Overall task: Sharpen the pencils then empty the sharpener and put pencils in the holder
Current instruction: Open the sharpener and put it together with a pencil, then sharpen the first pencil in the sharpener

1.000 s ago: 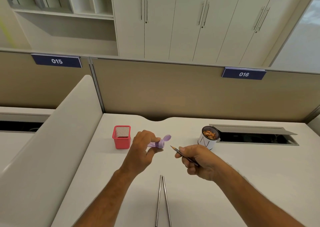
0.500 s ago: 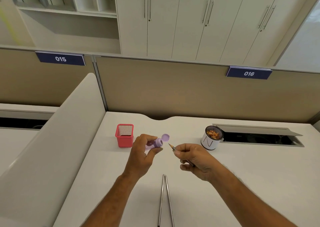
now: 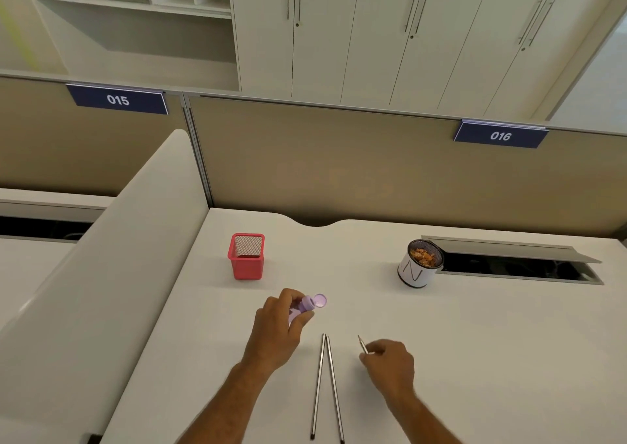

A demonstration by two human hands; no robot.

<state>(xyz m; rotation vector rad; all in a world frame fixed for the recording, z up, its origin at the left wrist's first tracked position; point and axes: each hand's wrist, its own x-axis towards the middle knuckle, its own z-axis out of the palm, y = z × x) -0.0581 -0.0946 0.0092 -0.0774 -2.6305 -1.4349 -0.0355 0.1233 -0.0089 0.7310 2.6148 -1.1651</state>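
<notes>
My left hand (image 3: pixel 278 328) grips a purple sharpener (image 3: pixel 307 304) whose round lid hangs open at its far end. My right hand (image 3: pixel 390 365) is low by the desk, closed around a pencil (image 3: pixel 362 344) whose sharpened tip points away from me; most of its shaft is hidden in the fist. Two more pencils (image 3: pixel 326 386) lie side by side on the white desk between my hands. A red mesh holder (image 3: pixel 247 257) stands empty at the back left. A white cup (image 3: pixel 419 268) with shavings in it stands at the back right.
A beige partition closes off the far edge of the desk (image 3: pixel 475 341). A curved white divider (image 3: pixel 112 274) rises along the left side. An open cable tray (image 3: pixel 515 263) with a raised flap sits right of the white cup.
My right hand has dropped down and to the right with the pencil, away from the sharpener. My left hand stays near the middle, still holding the sharpener.
</notes>
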